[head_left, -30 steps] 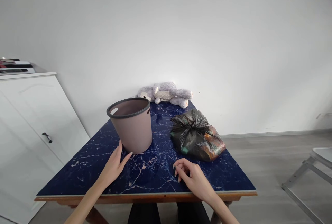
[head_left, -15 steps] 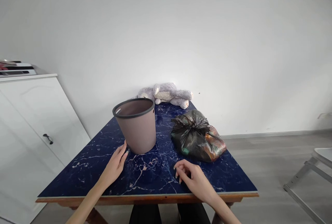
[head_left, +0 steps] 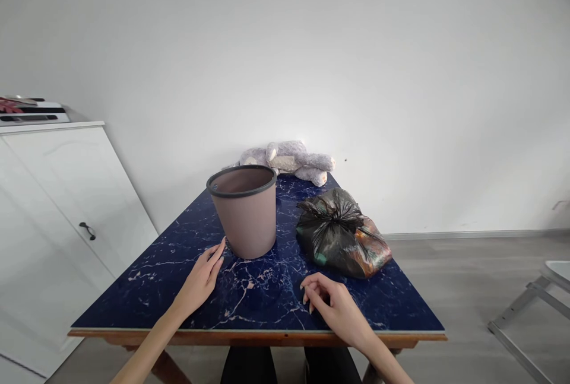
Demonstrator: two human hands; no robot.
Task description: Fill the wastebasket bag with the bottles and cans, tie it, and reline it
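Observation:
A mauve waste bin (head_left: 249,221) with a dark grey rim stands upright on the blue marble-patterned table (head_left: 146,289). The fingertips of my left hand (head_left: 202,274) touch or nearly touch its lower left side; the fingers are stretched out and hold nothing. To the right lies a knotted black plastic garbage bag (head_left: 336,232), filled and partly see-through, with coloured packaging showing. In front of the bag my right hand (head_left: 327,301) rests on the tabletop, its fingers loosely curled in and nothing visible in them.
A grey plush toy (head_left: 289,161) lies at the table's far end against the white wall. At left stands a white cabinet (head_left: 75,194) with items on top. A grey metal-framed folding seat (head_left: 525,307) is on the floor at right.
The bin has shifted slightly right and turned; the slot at its right rim no longer shows. My left hand has moved a little right with it. The bag and my right hand stay put.

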